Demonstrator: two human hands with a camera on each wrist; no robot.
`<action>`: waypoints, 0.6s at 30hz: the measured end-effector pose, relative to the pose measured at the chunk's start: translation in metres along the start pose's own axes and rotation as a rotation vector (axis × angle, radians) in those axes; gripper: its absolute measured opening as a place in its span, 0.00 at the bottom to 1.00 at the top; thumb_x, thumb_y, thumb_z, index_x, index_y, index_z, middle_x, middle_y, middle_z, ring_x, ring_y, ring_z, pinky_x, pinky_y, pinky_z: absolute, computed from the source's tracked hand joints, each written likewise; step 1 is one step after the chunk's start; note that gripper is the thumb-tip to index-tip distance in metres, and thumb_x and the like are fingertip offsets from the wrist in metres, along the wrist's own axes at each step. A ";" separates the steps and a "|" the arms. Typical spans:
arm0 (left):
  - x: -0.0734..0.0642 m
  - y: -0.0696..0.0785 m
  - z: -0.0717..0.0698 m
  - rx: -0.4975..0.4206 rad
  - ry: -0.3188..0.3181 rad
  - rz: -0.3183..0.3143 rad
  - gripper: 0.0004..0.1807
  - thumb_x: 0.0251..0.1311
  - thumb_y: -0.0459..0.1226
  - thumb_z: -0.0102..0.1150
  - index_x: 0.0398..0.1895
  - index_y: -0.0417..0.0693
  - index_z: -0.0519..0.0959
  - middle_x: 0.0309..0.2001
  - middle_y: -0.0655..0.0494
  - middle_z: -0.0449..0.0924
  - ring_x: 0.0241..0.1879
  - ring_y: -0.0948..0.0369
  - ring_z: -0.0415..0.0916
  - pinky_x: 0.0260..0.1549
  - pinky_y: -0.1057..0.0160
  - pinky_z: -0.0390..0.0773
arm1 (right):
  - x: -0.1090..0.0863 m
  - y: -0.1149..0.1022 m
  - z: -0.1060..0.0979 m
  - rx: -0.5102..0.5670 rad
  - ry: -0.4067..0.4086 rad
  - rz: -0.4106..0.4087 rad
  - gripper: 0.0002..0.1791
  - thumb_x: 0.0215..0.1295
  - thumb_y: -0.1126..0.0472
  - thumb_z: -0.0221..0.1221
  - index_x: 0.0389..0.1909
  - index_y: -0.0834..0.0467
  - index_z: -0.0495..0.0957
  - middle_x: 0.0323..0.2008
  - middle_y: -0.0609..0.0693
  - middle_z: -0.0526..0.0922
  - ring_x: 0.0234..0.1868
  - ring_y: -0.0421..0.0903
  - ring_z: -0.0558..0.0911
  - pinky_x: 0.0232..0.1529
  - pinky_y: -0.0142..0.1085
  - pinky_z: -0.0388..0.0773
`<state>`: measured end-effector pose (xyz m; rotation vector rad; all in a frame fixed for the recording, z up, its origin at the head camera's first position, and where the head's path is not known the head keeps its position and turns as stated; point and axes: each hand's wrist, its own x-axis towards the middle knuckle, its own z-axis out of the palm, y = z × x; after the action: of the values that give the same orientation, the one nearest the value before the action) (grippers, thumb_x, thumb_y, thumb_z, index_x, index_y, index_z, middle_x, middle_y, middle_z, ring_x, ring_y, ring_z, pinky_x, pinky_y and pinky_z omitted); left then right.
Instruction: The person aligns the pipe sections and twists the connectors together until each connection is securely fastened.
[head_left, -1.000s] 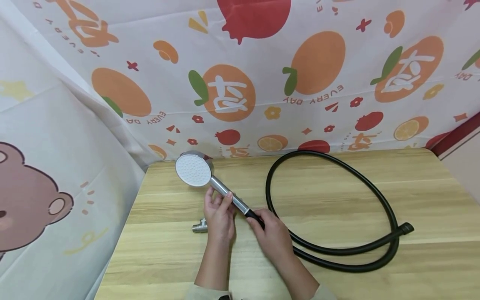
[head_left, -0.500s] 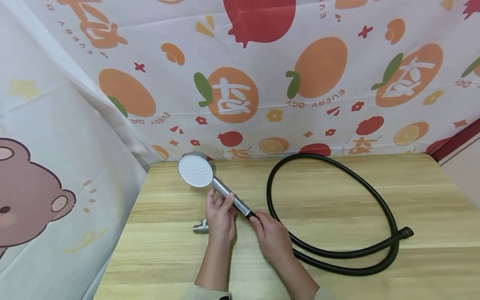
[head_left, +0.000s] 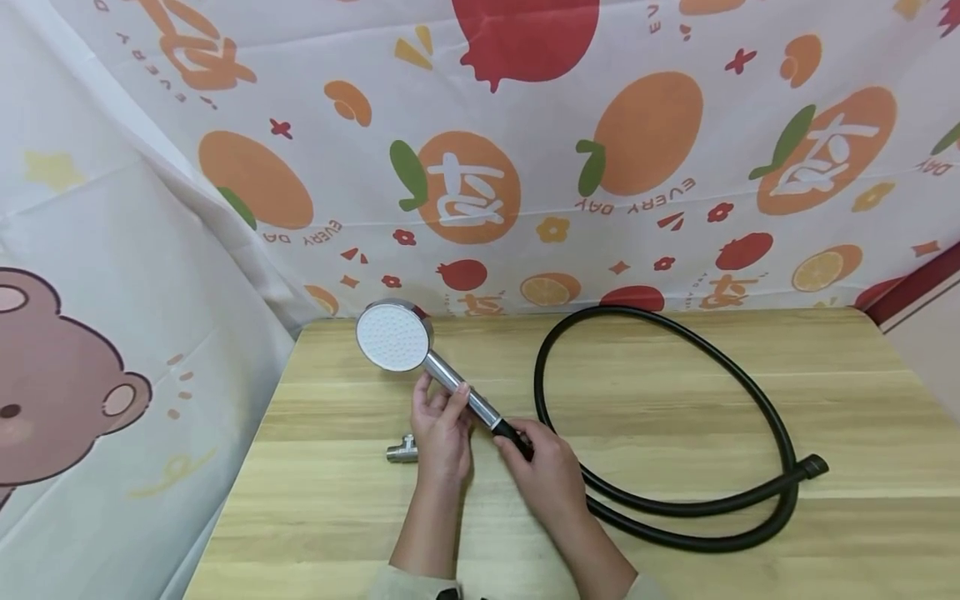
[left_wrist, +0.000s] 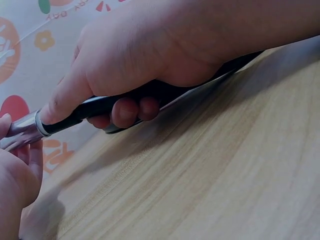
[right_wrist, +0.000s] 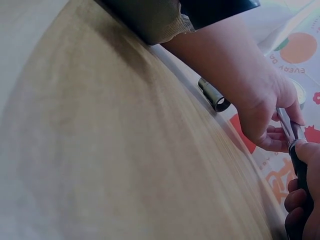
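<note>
A chrome hand shower [head_left: 393, 337] with a round white spray face is held over the left part of the table, tilted with its head up and to the left. My left hand [head_left: 442, 433] holds its metal handle [head_left: 450, 377] between thumb and fingers. At the handle's lower end, my right hand [head_left: 546, 471] grips the black end of a shower hose [left_wrist: 95, 107], right up against the metal collar. In the right wrist view, both hands meet at this joint, with the left hand [right_wrist: 257, 110] on the metal and the right hand [right_wrist: 312, 185] round the black part.
The black hose [head_left: 765, 400] lies in a large loop on the right of the wooden table [head_left: 315, 517], its free end [head_left: 813, 467] pointing right. A small metal fitting [head_left: 402, 451] lies left of my left hand, partly hidden. A fruit-print cloth [head_left: 555, 150] hangs behind.
My right hand's fingers shift over the black hose end, covering more of it half a second ago and less now. The left hand and the hand shower stay nearly still.
</note>
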<state>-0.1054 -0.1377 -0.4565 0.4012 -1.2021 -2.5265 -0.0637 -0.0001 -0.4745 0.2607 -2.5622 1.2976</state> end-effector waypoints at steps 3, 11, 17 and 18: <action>0.002 0.000 0.003 -0.001 -0.007 0.002 0.35 0.59 0.21 0.60 0.67 0.49 0.62 0.34 0.56 0.76 0.28 0.64 0.78 0.31 0.66 0.82 | 0.002 0.000 0.000 0.023 0.011 0.011 0.19 0.53 0.50 0.73 0.46 0.50 0.82 0.30 0.40 0.82 0.25 0.34 0.76 0.25 0.28 0.73; 0.003 0.001 0.006 -0.010 -0.013 -0.001 0.34 0.59 0.21 0.58 0.66 0.49 0.62 0.33 0.56 0.76 0.27 0.64 0.78 0.31 0.64 0.83 | 0.003 0.001 -0.001 0.037 0.040 -0.004 0.16 0.55 0.51 0.72 0.43 0.49 0.82 0.27 0.39 0.82 0.23 0.33 0.74 0.23 0.27 0.71; 0.001 -0.001 0.002 -0.017 -0.004 0.007 0.34 0.58 0.22 0.61 0.66 0.49 0.63 0.32 0.56 0.76 0.28 0.63 0.78 0.31 0.66 0.83 | 0.000 0.003 0.000 -0.033 0.034 -0.074 0.13 0.62 0.49 0.66 0.44 0.50 0.84 0.39 0.43 0.86 0.35 0.39 0.84 0.30 0.34 0.80; 0.001 -0.002 0.001 -0.020 -0.003 0.011 0.34 0.58 0.22 0.61 0.65 0.49 0.63 0.32 0.56 0.76 0.28 0.63 0.78 0.31 0.66 0.83 | 0.000 0.004 0.000 -0.044 0.032 -0.088 0.13 0.63 0.49 0.65 0.45 0.50 0.84 0.40 0.44 0.87 0.37 0.40 0.85 0.31 0.36 0.81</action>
<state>-0.1071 -0.1364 -0.4574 0.3851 -1.1767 -2.5283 -0.0650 0.0020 -0.4779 0.3376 -2.5192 1.2034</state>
